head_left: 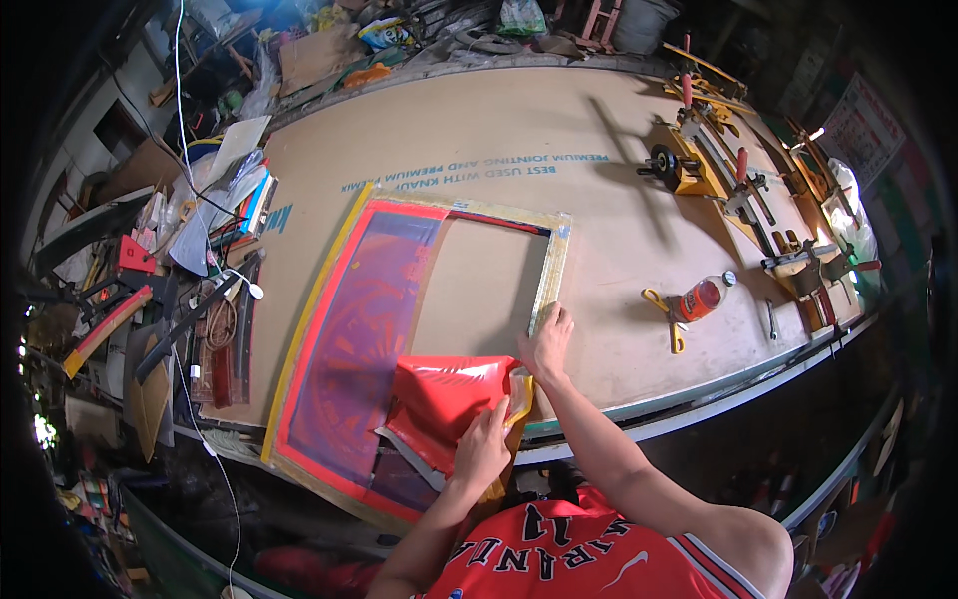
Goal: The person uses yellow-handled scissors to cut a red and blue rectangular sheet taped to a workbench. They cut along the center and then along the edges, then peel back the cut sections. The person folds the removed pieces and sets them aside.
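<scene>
A screen-printing frame lies tilted at the table's near edge, its rim covered in red and yellow tape. Purple mesh with a faint round pattern spans its left part; through the right part the board shows. Across the near right corner bunches a glossy red sheet with a greyish edge. My left hand is closed on this sheet, pinching its near right part. Higher up, my right hand is closed around the frame's right rail, beside the sheet's upper corner. Parts of both hands' fingers are hidden.
On the board-covered table, a bottle of red liquid lies beside yellow-handled scissors. A wrench is near the right edge, below bar clamps. Tools and papers crowd the left; a white cable hangs there.
</scene>
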